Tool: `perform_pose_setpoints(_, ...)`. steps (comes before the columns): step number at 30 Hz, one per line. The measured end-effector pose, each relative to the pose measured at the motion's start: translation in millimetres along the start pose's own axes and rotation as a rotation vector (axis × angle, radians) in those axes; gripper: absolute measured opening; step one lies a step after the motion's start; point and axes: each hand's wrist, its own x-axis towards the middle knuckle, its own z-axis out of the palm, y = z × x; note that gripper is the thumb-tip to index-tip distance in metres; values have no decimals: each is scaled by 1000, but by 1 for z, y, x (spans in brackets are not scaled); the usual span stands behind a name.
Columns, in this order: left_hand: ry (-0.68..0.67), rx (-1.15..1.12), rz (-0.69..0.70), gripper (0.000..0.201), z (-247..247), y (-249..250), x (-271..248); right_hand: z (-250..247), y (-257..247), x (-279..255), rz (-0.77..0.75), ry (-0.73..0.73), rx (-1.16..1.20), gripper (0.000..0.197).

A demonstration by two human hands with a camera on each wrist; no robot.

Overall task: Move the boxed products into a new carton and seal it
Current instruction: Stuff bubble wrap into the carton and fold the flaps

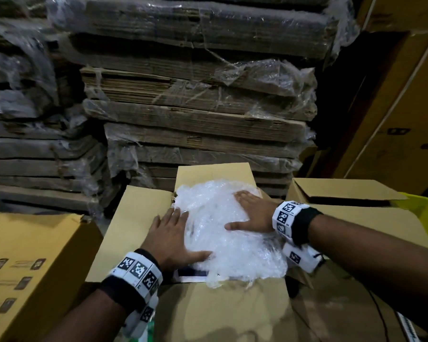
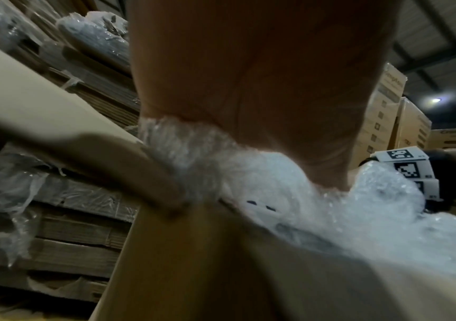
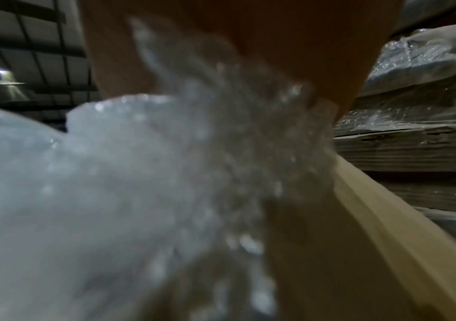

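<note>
A: Carton [image 1: 134, 218] stands open in the middle, with all its flaps folded outward. On top of it lies a big sheet of bubble wrap [image 1: 223, 233], and it rises above the rim.

B: Where are the boxed products?

A: I judge they are below the wrap. Only one corner of a white box [image 1: 190, 272] shows at the near edge, just beside the left thumb. How many boxes are inside, I cannot tell.

B: And the hands?

A: Both are flat and spread, they grip nothing. The left hand [image 1: 171, 240] presses the left part of the wrap, beside the left flap. The right hand [image 1: 252, 213] presses the far right part. In the left wrist view the palm sits directly on the wrap [image 2: 276, 173]; the right wrist view shows mostly blurred wrap [image 3: 139, 173].

B: So which step is this?

A: I think the padding is being pushed down before closing. The sealing is not yet done.

B: What does the next move need?

A: Probably the wrap edges must be tucked inside the rim, because they hang over the near side. Then the flaps can fold flat. I see no tape in these views.
</note>
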Motion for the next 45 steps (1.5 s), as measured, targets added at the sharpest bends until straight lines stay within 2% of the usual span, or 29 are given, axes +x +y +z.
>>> perform_pose_setpoints(5, -22, 12, -1, 150, 4, 6, 3, 1, -3, -8, -20, -4, 68, 121)
perform_pose_setpoints(6, -20, 5, -3, 144, 3, 5, 4, -2, -2, -13, -17, 3, 84, 119)
perform_pose_setpoints(9, 11, 28, -17, 105, 0, 5, 0, -4, -2, -45, -2, 101, 155, 101)
perform_pose_setpoints(10, 16, 38, -28, 97, -2, 6, -2, -1, -4, -59, -1, 143, 190, 95)
perform_pose_setpoints(12, 54, 37, -49, 92, -8, 7, -4, 8, -8, -86, -12, 185, 182, 89)
perform_pose_setpoints(15, 154, -19, -39, 86, -16, 3, -6, 36, -8, -101, -2, 191, 69, 92)
perform_pose_setpoints(18, 144, -157, 13, 88, -15, -4, -8, 51, -3, -93, 15, 321, 87, 78)
perform_pose_setpoints(21, 170, -250, 12, 100, -9, -7, -13, 47, -6, -90, 74, 420, 159, 70)
perform_pose_setpoints(24, 180, -208, 53, 98, 0, -3, -19, 52, -21, -91, 66, 382, 276, 77)
perform_pose_setpoints(26, 174, -98, 120, 84, 7, -1, -20, 59, -29, -92, 40, 328, 222, 80)
perform_pose_setpoints(28, 147, -70, 124, 75, 9, -2, -19, 58, -32, -96, 16, 272, 184, 84)
perform_pose_setpoints(30, 107, -106, 133, 80, 5, -4, -19, 46, -29, -106, -6, 263, 265, 87)
perform_pose_setpoints(32, 84, -228, 160, 91, -2, -8, -21, 39, -23, -116, 8, 387, 328, 80)
perform_pose_setpoints(34, 89, -396, 163, 89, -7, -11, -26, 43, -19, -121, 5, 574, 288, 56)
perform_pose_setpoints(35, 97, -451, 163, 86, -8, -12, -28, 48, -19, -122, -18, 608, 265, 43)
perform_pose_setpoints(37, 108, -427, 177, 84, -6, -11, -30, 66, -21, -120, -97, 557, 256, 35)
perform_pose_setpoints(40, 115, -338, 202, 96, 6, -11, -30, 87, -24, -120, -148, 575, 281, 43)
perform_pose_setpoints(42, 140, -415, 180, 95, 7, -11, -31, 89, -24, -127, -60, 662, 405, 40)
perform_pose_setpoints(45, 216, -578, 170, 95, -3, -13, -39, 95, -22, -140, 126, 890, 622, 28)
